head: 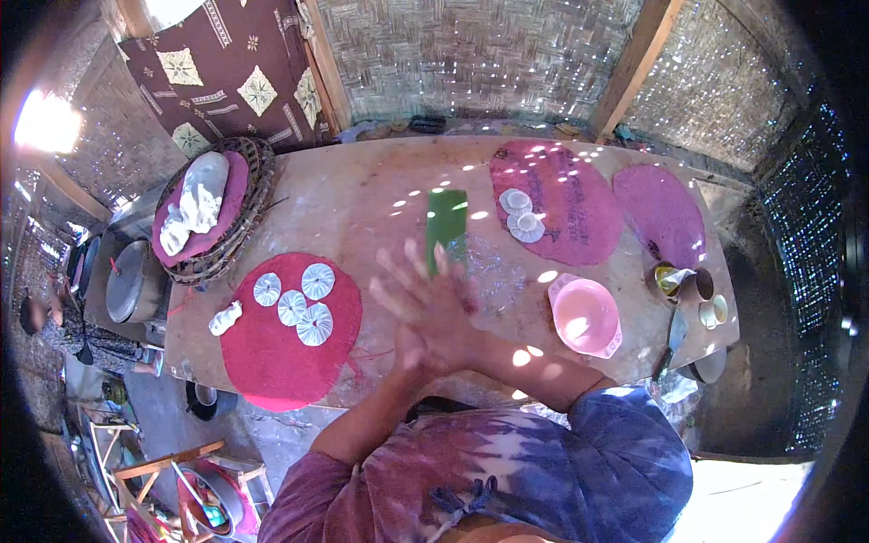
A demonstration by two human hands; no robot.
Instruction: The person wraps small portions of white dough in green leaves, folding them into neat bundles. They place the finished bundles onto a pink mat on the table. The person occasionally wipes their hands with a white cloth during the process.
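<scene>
My left hand [411,347] and my right hand [441,332] meet over the near middle of the table, wrists crossed. The fingers are spread and blurred. Whether anything lies between the palms cannot be told. Just beyond the fingertips is a green leaf-like strip [447,212], with a crinkled clear plastic sheet [499,275] to its right. Left of my hands, a red round mat [271,373] bears several pleated white dough rounds [318,281]. A small white dough lump [225,318] rests at its left edge. To the right stands a pink handled bowl [585,315].
Pleated pale rounds [526,227] sit on a pink mat [577,203] at the far right, beside another pink mat [662,210]. A wicker basket [261,180] holds a white wrapped bundle [206,180]. Cups [697,285] stand near the right edge. Another person [88,339] is at far left.
</scene>
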